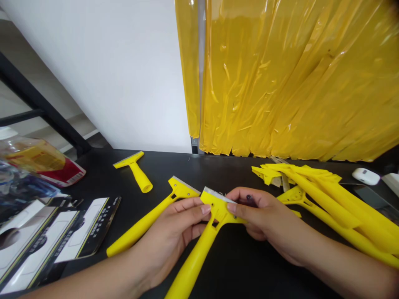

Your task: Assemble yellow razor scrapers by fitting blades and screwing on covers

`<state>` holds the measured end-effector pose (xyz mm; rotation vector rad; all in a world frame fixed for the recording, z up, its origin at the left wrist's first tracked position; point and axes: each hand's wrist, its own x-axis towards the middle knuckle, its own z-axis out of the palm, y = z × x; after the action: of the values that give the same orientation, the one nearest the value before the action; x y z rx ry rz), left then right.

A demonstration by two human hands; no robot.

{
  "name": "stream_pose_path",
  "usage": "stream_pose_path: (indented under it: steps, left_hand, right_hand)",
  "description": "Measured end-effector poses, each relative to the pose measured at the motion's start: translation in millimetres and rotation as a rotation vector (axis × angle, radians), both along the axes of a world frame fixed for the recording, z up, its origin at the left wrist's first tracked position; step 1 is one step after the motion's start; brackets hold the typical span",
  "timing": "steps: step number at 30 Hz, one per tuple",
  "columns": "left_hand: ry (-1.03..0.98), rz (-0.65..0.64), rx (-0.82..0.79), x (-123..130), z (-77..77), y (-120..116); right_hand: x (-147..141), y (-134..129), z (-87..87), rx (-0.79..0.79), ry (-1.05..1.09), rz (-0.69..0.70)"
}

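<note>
My left hand (168,236) and my right hand (264,220) both grip the flat head of a yellow plastic window scraper (218,209), pinching it from either side. Its metal blade edge faces away from me, and its long handle runs down toward the bottom of the view. My left hand also lies over the handle of a second yellow scraper (149,220). A third scraper (134,170) lies farther back on the table. To the right of my right hand is a heap of several yellow scrapers (336,203), partly overlapping.
The black table (237,265) ends at a white wall and a yellow plastic strip curtain (280,83). Printed packaging cards (52,236) and a clear plastic bag (28,162) lie at the left. A white computer mouse (365,176) sits at the right.
</note>
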<state>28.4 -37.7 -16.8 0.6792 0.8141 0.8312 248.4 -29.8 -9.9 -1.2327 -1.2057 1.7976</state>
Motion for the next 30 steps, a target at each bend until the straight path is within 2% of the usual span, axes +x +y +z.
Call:
stream_pose_path:
  steps: [14,21,26,30]
  left_hand:
    - [0.080,0.014,0.023,-1,2.2,1]
    - [0.164,0.010,0.099,-2,2.7,-1]
    - [0.179,-0.045,0.116,0,3.4,-2]
    - [0.099,-0.031,0.015,-1,1.3,-1]
  right_hand:
    - [1,1,3.0,0.028,-0.072,0.001]
    - [1,1,7.0,0.082,-0.166,0.010]
    - [4,2,11.2,0.193,-0.339,0.069]
    - [7,2,12.8,0.267,-0.406,0.147]
